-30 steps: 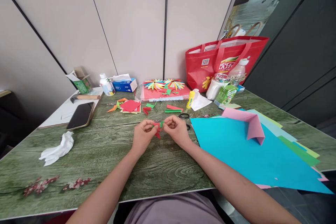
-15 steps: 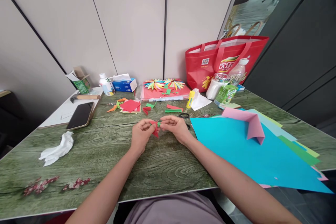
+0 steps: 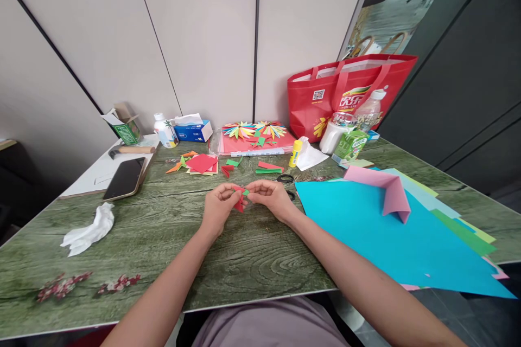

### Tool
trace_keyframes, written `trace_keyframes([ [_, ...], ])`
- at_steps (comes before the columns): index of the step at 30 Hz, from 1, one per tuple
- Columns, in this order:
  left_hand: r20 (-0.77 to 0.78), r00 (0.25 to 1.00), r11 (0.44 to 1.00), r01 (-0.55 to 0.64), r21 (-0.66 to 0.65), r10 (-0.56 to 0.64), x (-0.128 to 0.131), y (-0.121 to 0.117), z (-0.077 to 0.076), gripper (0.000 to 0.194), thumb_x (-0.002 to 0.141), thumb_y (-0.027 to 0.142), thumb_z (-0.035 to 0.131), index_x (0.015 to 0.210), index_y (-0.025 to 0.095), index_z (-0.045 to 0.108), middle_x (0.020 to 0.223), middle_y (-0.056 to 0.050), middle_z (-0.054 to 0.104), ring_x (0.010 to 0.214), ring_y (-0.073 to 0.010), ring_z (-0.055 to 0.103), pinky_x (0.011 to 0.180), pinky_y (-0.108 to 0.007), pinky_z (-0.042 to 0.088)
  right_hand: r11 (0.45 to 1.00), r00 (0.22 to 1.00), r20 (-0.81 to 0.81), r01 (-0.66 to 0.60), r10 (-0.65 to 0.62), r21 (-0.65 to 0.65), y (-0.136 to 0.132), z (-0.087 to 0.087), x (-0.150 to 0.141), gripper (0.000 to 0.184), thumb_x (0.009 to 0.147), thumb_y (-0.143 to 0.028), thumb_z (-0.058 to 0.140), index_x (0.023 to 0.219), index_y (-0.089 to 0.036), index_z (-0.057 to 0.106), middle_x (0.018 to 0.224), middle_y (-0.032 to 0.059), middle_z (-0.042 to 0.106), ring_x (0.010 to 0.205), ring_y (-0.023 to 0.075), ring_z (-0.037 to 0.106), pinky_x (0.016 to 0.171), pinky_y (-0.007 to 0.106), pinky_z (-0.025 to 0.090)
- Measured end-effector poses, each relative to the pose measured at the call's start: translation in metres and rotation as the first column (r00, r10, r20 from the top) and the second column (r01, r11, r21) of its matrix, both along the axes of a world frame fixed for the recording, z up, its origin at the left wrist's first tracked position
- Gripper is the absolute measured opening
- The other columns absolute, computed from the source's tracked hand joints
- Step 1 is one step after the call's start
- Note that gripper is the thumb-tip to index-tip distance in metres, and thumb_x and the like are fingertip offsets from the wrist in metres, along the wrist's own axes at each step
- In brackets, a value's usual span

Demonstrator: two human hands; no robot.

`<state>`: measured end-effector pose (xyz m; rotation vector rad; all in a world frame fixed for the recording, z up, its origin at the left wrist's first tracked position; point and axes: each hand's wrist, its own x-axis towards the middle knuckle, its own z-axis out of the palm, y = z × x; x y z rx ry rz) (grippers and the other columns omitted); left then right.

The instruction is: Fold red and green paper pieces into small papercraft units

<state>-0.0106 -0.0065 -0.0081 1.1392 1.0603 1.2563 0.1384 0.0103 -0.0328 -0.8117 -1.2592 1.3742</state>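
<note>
Left hand (image 3: 217,203) pinches small red-and-green folded paper (image 3: 239,207) over the table (image 3: 244,265); right hand (image 3: 271,198) narrow at its green end, can't tell if gripping. Probably best: light pinch, creases lined up before pressing. Behind: glue stick (image 3: 294,155), label too small; red bag (image 3: 303,114), QR code (image 3: 318,95), Chinese lettering (image 3: 352,101), apparently 欢乐.

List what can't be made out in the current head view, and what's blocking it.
All in the head view:
Red-and-green paper piece: how its colours join, covered by fingers of the left hand and right hand.
Right hand's contact: pinching or merely touching, hidden by its own fingers.
Black loops: the rest, hidden by the right hand.
Red bag: contents, behind its front wall.
Glue stick: label print, too small.
</note>
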Motion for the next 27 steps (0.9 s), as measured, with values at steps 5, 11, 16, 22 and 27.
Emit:
trace_keyframes([
  [5, 0.036, 0.999, 0.998, 0.018, -0.061, -0.016, -0.0014, 0.0011, -0.0014, 0.022, 0.060, 0.025, 0.070, 0.073, 0.013, 0.057, 0.050, -0.001, 0.065, 0.045, -0.0137, 0.061, 0.045, -0.021, 0.047, 0.995, 0.995, 0.015, -0.102, 0.103, -0.015, 0.0007, 0.0016, 0.0042, 0.024, 0.058, -0.024, 0.074, 0.079, -0.017, 0.066, 0.070, -0.0011, 0.065, 0.059, 0.0095, 0.058, 0.058, 0.023, 0.048],
  [11, -0.027, 0.999, 1.000, 0.018, 0.014, -0.018, -0.0019, 0.0016, -0.0032, 0.023, 0.060, 0.027, 0.071, 0.073, 0.013, 0.059, 0.051, 0.000, 0.065, 0.044, -0.0127, 0.060, 0.045, -0.021, 0.048, 0.977, 0.987, -0.068, -0.155, 0.147, -0.143, 0.0004, 0.0020, 0.0062, 0.024, 0.058, -0.027, 0.075, 0.076, -0.014, 0.066, 0.066, 0.0001, 0.067, 0.060, 0.0116, 0.063, 0.064, 0.027, 0.052],
  [16, -0.060, 0.996, 0.998, 0.062, 0.025, -0.061, -0.0031, 0.0012, -0.0033, 0.022, 0.062, 0.026, 0.071, 0.075, 0.013, 0.059, 0.052, 0.000, 0.065, 0.046, -0.0133, 0.061, 0.045, -0.021, 0.049, 0.959, 0.986, -0.110, -0.152, 0.129, -0.238, 0.0010, -0.0009, 0.0058, 0.027, 0.053, -0.027, 0.077, 0.073, -0.015, 0.064, 0.060, -0.0018, 0.065, 0.054, 0.0092, 0.060, 0.058, 0.024, 0.051],
  [22, -0.047, 0.995, 0.996, 0.094, 0.004, -0.093, -0.0020, -0.0017, -0.0004, 0.022, 0.060, 0.025, 0.071, 0.073, 0.012, 0.059, 0.051, 0.000, 0.064, 0.045, -0.0124, 0.060, 0.046, -0.022, 0.049, 0.972, 0.988, 0.001, -0.151, 0.154, -0.179, 0.0013, 0.0016, 0.0083, 0.025, 0.052, -0.028, 0.078, 0.067, -0.013, 0.064, 0.056, -0.0014, 0.063, 0.047, 0.0065, 0.054, 0.052, 0.021, 0.047],
  [27, -0.048, 0.995, 0.996, 0.090, -0.004, -0.090, -0.0026, -0.0013, 0.0044, 0.022, 0.059, 0.025, 0.071, 0.073, 0.012, 0.059, 0.050, 0.000, 0.064, 0.044, -0.0122, 0.059, 0.045, -0.022, 0.048, 0.990, 0.990, 0.050, -0.130, 0.133, -0.062, 0.0004, 0.0056, 0.0077, 0.026, 0.055, -0.032, 0.076, 0.070, -0.015, 0.062, 0.057, -0.0027, 0.062, 0.048, 0.0076, 0.054, 0.053, 0.022, 0.046],
])
